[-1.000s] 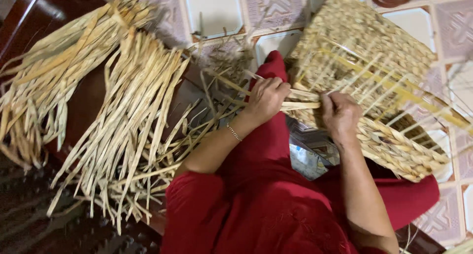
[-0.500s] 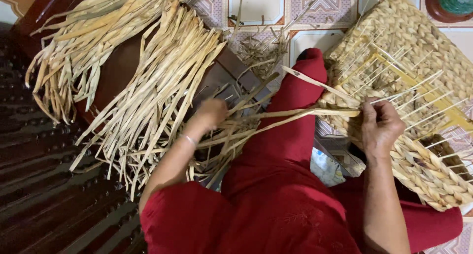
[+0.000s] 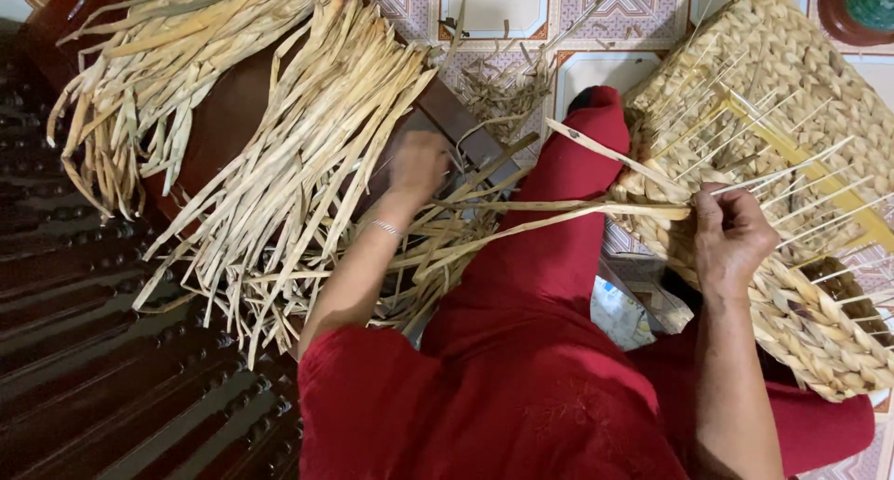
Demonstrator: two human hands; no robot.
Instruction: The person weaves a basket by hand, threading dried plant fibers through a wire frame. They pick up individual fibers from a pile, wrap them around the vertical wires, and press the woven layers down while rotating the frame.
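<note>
Weaving step: your right hand [image 3: 731,243] pinches strands at the basket [image 3: 810,98]; your left hand [image 3: 419,163], grip unclear, reaches the straw pile [image 3: 307,154].

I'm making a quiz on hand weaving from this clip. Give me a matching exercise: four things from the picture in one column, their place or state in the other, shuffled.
Things:
1. left hand
2. right hand
3. woven basket
4. bundle of dried strips

Places or states:
A. half-woven, thin stakes sticking out
B. pinching strip ends at the basket's edge
C. spread loose over the dark wooden bench
D. reaching into the strips near the bench

Pairs: 1-D, 2-B, 3-A, 4-C
</note>
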